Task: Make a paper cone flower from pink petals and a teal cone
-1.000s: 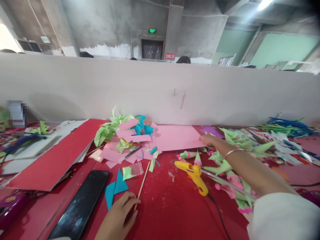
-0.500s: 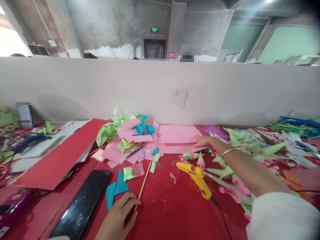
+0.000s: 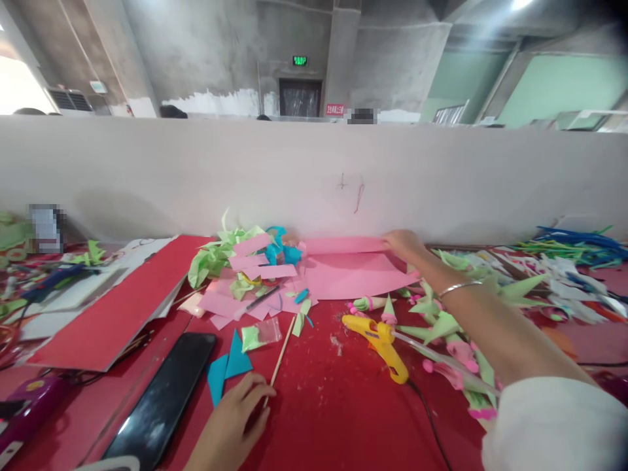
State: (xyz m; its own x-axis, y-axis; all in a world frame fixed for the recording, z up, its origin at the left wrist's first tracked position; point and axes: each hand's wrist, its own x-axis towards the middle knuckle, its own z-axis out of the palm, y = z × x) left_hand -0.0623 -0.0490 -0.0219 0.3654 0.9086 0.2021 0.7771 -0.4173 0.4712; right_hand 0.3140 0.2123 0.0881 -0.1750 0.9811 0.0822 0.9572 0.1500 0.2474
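My right hand [image 3: 401, 244] reaches to the back of the table, its fingers closed on the edge of a pink paper sheet [image 3: 346, 246]. That sheet is raised at the foot of the white partition, above another pink sheet [image 3: 350, 278] lying flat. My left hand [image 3: 238, 415] rests at the front with curled fingers around the lower end of a thin wooden stick [image 3: 283, 353]. Beside it lie folded blue paper pieces [image 3: 239, 356] and a small clear bag with green contents [image 3: 260, 333]. A yellow glue gun [image 3: 380, 340] lies between my two arms.
A black phone [image 3: 164, 392] and a long red board [image 3: 122, 301] lie on the left. Green and pink paper cones [image 3: 451, 327] crowd beneath my right forearm. Paper scraps [image 3: 255, 268] are heaped at back centre. The white partition [image 3: 245, 176] closes off the far side.
My right hand has moved back and up, lifting the upper pink sheet off the lower one towards the partition. My left hand stays at the stick.
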